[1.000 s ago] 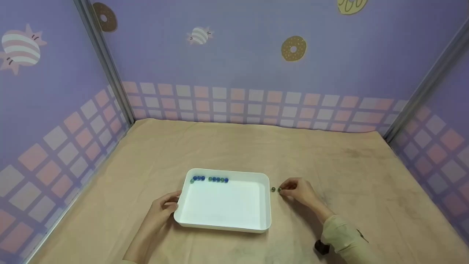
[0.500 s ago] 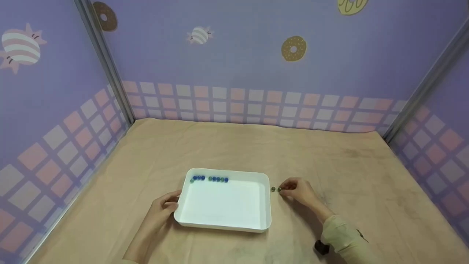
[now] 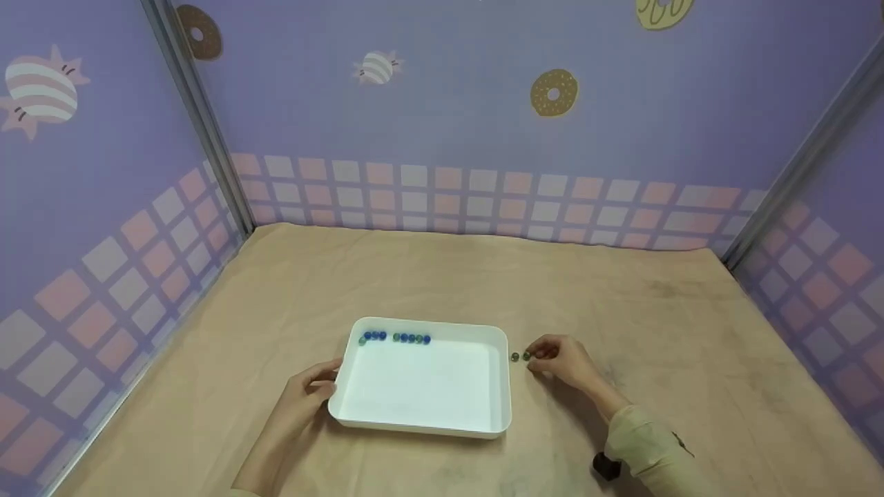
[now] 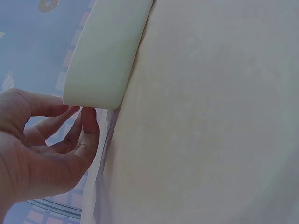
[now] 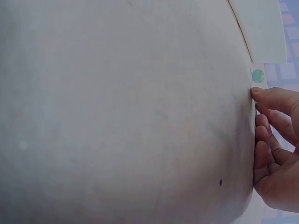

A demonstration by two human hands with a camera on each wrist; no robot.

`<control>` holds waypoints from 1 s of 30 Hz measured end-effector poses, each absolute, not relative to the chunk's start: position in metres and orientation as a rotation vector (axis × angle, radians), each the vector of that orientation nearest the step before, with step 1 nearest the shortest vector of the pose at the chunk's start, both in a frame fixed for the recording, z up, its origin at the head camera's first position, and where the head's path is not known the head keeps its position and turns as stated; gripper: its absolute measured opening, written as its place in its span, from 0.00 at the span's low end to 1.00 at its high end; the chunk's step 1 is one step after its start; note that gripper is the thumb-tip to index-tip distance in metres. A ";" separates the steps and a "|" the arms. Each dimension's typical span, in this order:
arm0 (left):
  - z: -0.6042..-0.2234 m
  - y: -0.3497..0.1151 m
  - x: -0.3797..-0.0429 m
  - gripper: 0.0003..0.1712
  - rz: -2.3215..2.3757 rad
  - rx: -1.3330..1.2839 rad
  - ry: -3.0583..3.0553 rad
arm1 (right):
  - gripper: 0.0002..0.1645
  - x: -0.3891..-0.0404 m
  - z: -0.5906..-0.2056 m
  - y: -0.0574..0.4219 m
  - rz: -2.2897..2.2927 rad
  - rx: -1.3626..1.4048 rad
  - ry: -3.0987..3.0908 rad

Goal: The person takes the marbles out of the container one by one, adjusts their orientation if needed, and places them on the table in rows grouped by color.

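A shallow white tray (image 3: 421, 386) lies on the cloth-covered table, with several blue marbles (image 3: 375, 335) and green marbles (image 3: 396, 337) lined along its far inner side. The left hand (image 3: 307, 388) rests its fingertips against the outside of the tray's left wall; the left wrist view shows them touching that wall. Just off the tray's right side, a dark greenish marble (image 3: 515, 357) sits on the cloth. Beside it is another marble (image 3: 527, 356), at the fingertips of the right hand (image 3: 563, 359), whose thumb stands a little apart from it. The right wrist view shows one green marble (image 5: 258, 76) beyond the thumb.
Beige cloth (image 3: 442, 276) covers the table around the tray. Purple patterned walls (image 3: 456, 124) enclose the back and sides, with metal posts at the corners. A dark object (image 3: 607, 466) shows by the right sleeve.
The right thumb has moved slightly down, away from the marble, and more of that marble shows. The left hand and the tray have stayed in place.
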State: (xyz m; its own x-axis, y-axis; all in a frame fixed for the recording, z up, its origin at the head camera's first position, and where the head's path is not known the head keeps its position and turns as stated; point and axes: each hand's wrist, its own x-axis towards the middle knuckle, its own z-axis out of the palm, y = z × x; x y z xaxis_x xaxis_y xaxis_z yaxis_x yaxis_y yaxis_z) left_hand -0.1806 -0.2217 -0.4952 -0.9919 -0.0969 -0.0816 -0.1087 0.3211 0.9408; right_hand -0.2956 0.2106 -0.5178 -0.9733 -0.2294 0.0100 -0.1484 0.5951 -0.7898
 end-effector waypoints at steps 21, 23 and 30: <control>-0.495 -0.222 -0.182 0.24 1.751 -0.225 2.587 | 0.09 -0.295 -0.519 0.210 -1.340 -0.322 2.727; -0.496 -0.222 -0.183 0.24 1.756 -0.222 2.586 | 0.09 -0.296 -0.519 0.210 -1.339 -0.316 2.729; -0.495 -0.223 -0.180 0.25 1.776 -0.182 2.564 | 0.08 -0.296 -0.519 0.211 -1.339 -0.345 2.719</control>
State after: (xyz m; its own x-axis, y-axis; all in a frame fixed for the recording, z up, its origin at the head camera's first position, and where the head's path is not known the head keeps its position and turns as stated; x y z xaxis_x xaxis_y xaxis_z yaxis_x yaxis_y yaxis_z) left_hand -0.1804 -0.2230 -0.4953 -0.9931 -0.0856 -0.0803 -0.1053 0.3471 0.9319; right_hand -0.2959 0.2111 -0.5192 -0.9703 -0.2411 0.0180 -0.1613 0.5900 -0.7911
